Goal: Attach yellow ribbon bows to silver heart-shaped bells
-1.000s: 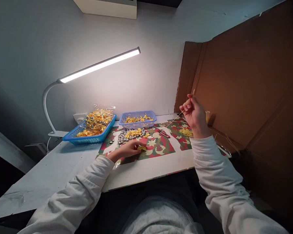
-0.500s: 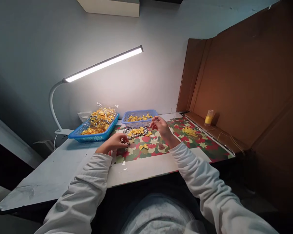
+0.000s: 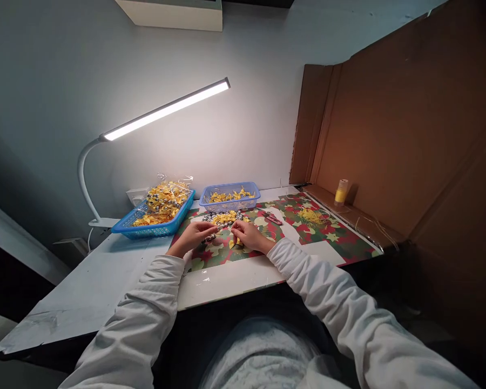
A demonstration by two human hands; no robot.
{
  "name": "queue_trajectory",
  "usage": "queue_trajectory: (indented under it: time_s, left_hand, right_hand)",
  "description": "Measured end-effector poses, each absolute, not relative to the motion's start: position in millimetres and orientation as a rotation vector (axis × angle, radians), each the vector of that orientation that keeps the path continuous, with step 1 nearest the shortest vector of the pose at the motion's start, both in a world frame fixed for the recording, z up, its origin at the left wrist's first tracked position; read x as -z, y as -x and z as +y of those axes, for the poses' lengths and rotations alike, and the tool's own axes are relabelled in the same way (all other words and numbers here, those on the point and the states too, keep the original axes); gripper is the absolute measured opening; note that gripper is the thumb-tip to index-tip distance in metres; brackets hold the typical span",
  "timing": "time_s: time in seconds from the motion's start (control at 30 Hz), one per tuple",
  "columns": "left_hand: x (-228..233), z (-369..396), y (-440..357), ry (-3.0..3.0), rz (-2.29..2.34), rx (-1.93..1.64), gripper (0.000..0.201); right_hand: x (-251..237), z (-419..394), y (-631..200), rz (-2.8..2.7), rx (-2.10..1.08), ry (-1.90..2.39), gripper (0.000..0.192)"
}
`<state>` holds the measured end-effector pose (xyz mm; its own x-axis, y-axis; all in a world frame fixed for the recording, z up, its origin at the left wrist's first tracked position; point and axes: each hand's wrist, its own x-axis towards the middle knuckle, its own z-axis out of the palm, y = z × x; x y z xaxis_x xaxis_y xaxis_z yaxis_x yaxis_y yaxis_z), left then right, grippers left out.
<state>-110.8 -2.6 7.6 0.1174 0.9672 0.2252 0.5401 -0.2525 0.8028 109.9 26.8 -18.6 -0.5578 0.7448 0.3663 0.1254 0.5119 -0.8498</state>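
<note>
Near the surface's front edge, left hand (image 3: 196,235) is pinching a silver bell (image 3: 211,237) and right hand (image 3: 247,235) is pinching a yellow bow (image 3: 235,242), both small pieces risking slipping loose into the heap (image 3: 222,219) behind.

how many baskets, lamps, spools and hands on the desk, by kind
blue baskets: 2, a large one and a small one
desk lamp: 1
yellow thread spool: 1
hands: 2, left hand and right hand
total: 6
</note>
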Motion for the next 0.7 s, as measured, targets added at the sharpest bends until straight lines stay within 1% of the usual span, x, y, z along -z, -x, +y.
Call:
queue_trajectory:
  time_s: [0.1, 0.33, 0.53, 0.7]
  left_hand:
    - [-5.8, -2.4, 102.8, -1.694, 1.395, -1.099, 0.057]
    - [-0.1, -0.3, 95.6, -1.556, 1.307, -1.12, 0.061]
    - [1.3, -0.7, 90.9, -1.513, 1.278, -1.148, 0.058]
    - [-0.9, -3.5, 87.6, -1.468, 1.265, -1.149, 0.059]
  right_hand:
    - [16.7, 23.7, -109.6, -1.971, -1.02, 0.671, 0.012]
    - [19.6, 21.5, -107.6, -2.004, -0.974, 0.686, 0.011]
    - [23.1, 23.1, -105.8, -1.993, -0.933, 0.69, 0.011]
    - [24.0, 22.7, -104.6, -1.964, -0.96, 0.679, 0.011]
